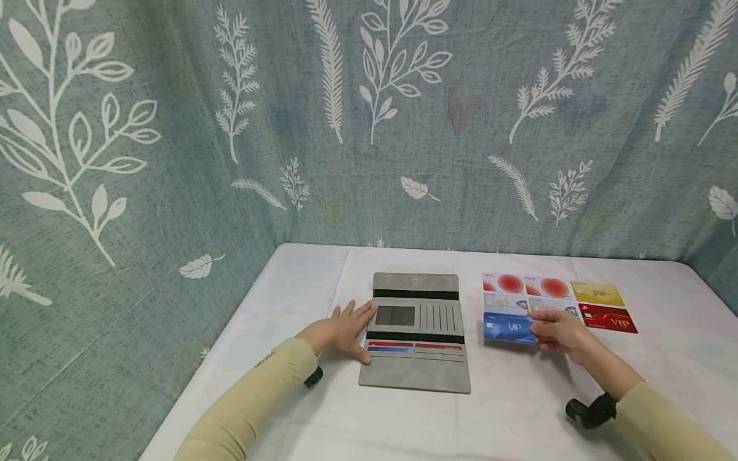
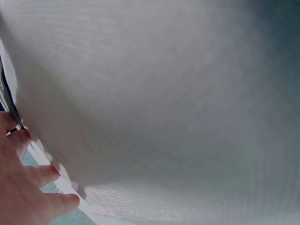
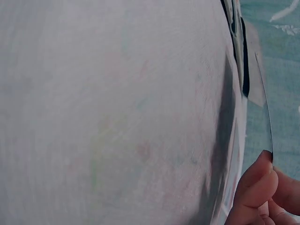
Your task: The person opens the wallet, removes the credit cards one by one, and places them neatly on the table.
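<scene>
A: whats the R hand [image 1: 562, 333] got?
B: pinching a blue VIP card [image 1: 507, 328] w/ a chip by one edge, just off the cloth [image 1: 519, 397].
A: & the wallet [image 1: 414, 374]?
B: gray, unfolded, L hand [image 1: 341, 330] (fingers spread) touching its L edge. Red + blue cards [image 1: 390, 349] tucked in lower-panel slots. Red-dot cards [image 1: 510, 283] lie farther back.

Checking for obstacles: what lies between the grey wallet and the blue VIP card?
In the head view, only bare white cloth lies between the grey wallet and the blue VIP card in the right hand.
</scene>
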`<act>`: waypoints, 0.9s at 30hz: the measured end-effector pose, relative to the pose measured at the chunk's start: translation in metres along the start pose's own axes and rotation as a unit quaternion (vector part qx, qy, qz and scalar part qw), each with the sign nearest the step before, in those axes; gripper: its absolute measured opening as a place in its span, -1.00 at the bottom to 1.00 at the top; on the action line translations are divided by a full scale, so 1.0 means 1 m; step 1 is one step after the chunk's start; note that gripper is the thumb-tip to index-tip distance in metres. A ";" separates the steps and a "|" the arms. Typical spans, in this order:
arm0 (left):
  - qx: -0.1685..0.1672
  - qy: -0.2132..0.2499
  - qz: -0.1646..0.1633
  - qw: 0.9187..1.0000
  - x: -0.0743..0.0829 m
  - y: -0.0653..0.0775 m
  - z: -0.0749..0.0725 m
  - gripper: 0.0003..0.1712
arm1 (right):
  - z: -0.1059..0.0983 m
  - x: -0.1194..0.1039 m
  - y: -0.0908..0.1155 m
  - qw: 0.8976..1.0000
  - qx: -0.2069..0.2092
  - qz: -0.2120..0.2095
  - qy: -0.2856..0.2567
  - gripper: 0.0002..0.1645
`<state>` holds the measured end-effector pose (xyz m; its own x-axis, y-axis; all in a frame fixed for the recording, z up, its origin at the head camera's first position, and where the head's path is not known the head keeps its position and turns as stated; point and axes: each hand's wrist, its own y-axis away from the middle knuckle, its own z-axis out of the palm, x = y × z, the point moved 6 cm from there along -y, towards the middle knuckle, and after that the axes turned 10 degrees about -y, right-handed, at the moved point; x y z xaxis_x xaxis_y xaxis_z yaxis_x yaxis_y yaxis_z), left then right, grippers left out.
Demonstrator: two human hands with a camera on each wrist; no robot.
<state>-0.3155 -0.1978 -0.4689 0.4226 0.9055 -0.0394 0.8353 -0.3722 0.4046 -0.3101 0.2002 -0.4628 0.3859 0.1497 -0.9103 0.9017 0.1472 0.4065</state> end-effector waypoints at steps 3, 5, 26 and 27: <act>0.001 0.000 -0.001 1.000 0.000 0.000 0.000 0.32 | -0.003 0.002 -0.001 1.000 0.006 0.007 -0.010 -0.39; 0.002 0.000 -0.001 1.000 0.000 0.000 0.000 0.32 | -0.004 0.003 -0.002 1.000 0.007 0.005 -0.009 -0.41; -0.003 0.011 -0.001 1.000 0.000 0.001 0.000 0.33 | 0.000 0.002 -0.011 0.991 0.052 0.001 0.126 -0.45; -0.002 0.010 0.000 1.000 0.000 0.001 0.000 0.32 | 0.000 0.001 -0.012 0.989 0.055 -0.002 0.140 -0.44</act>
<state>-0.3150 -0.1985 -0.4683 0.4143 0.9099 -0.0208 0.8339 -0.3704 0.4091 -0.3202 0.1985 -0.4686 0.3268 0.4169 -0.8482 0.9249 0.0433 0.3777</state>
